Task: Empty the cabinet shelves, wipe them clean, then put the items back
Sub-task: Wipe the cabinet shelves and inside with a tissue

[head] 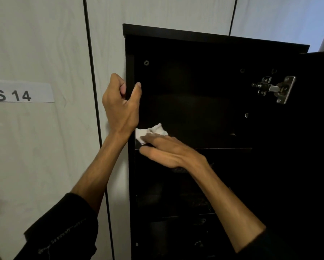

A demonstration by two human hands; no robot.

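A tall black cabinet [204, 42] stands open before me against a pale wall. My left hand [122, 104] grips the cabinet's left side panel, thumb inside and fingers wrapped around the outer edge. My right hand [168, 151] lies flat on a crumpled white cloth [153, 131], pressing it onto the top shelf [223, 139] at its front left corner. The top shelf looks bare apart from the cloth. Lower shelves are very dark; what stands on them is hard to make out.
The open cabinet door [319, 128] hangs at the right with a metal hinge [275, 89] on its inner face. A paper label reading "S 14" [20, 92] is stuck on the pale wall panel to the left.
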